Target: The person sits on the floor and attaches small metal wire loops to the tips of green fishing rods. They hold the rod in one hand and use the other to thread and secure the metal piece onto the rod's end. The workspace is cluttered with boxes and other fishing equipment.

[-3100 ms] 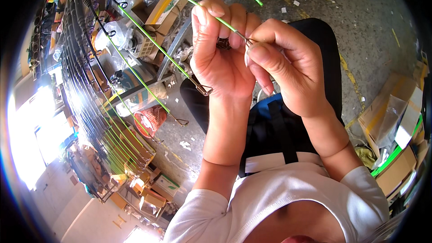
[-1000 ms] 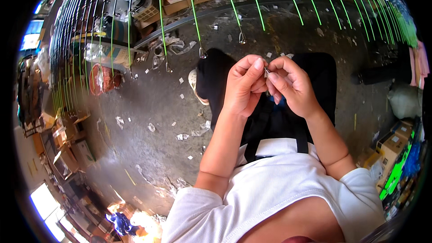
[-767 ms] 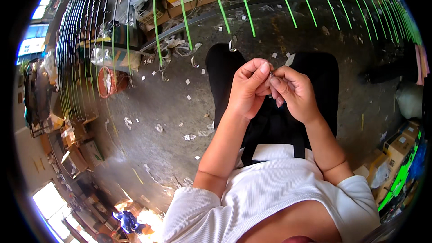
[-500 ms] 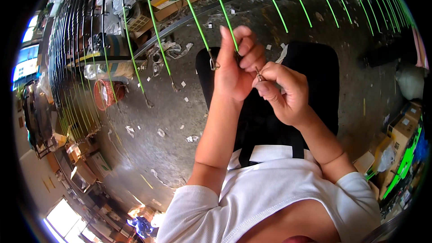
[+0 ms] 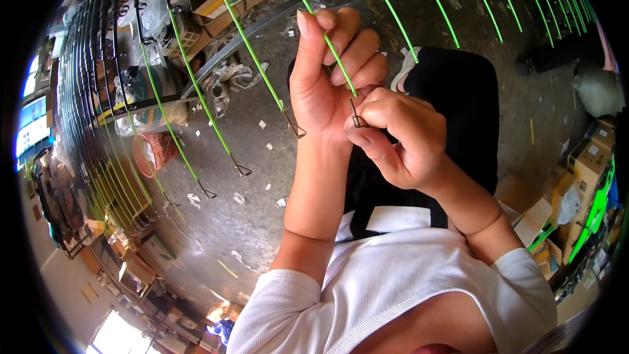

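Note:
A bright green fishing rod tip slants down from the upper edge and across the curled fingers of my left hand, which is closed on it. Its bare end pokes out below those fingers. Just under that end, my right hand pinches a small metal tip guide between thumb and forefinger, its narrow tube pointing up. A small gap seems to part tube and rod end. The ring of the guide is mostly hidden by my fingertips. Left of my wrist hangs another green tip with a triangular wire guide on its end.
More rods hang in a row on the left, with wire guides at their ends. To the right, green tips hang with plain ends. A red basket and paper scraps sit on the floor; cardboard boxes are stacked at right.
My hands and the hanging rods have shifted left in view. The held rod's end now shows below my left fingers, and the tip guide in my right hand has tilted upright beneath it.

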The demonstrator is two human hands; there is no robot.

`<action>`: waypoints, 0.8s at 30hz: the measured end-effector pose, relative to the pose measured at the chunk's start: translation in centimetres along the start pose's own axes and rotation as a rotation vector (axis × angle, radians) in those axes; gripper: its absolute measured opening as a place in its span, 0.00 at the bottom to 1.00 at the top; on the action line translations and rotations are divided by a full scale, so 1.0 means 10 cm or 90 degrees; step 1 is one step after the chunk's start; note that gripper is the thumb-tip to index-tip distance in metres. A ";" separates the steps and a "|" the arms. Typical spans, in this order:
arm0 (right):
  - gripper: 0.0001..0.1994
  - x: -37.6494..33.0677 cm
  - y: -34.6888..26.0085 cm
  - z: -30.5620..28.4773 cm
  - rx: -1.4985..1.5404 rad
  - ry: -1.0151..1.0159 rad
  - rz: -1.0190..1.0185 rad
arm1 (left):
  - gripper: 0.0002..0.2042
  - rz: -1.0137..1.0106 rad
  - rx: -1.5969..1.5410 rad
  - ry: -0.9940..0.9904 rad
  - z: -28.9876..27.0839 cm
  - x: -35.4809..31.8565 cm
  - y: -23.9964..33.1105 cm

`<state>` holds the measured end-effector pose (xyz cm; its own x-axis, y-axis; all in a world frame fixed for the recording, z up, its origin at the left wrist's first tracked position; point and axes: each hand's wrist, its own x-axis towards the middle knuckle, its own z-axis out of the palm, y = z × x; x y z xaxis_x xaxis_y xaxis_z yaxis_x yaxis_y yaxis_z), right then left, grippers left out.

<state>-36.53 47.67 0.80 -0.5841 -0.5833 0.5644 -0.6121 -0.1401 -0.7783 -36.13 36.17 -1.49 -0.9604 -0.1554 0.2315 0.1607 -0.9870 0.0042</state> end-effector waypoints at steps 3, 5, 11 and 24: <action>0.08 -0.01 0.00 0.00 0.002 0.012 0.000 | 0.14 -0.001 -0.005 -0.003 0.00 0.01 0.00; 0.08 -0.01 0.01 0.01 0.004 0.020 0.001 | 0.14 0.001 -0.011 -0.011 0.01 0.00 0.00; 0.08 -0.01 -0.01 -0.01 -0.003 -0.002 -0.011 | 0.14 -0.004 -0.007 -0.016 0.02 -0.01 0.02; 0.08 -0.01 -0.01 0.00 -0.003 -0.010 -0.016 | 0.14 -0.020 -0.015 -0.029 0.01 -0.01 0.05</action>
<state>-36.49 47.74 0.82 -0.5600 -0.5921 0.5795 -0.6291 -0.1513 -0.7625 -35.98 35.70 -1.45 -0.9535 -0.1221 0.2755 0.1241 -0.9922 -0.0103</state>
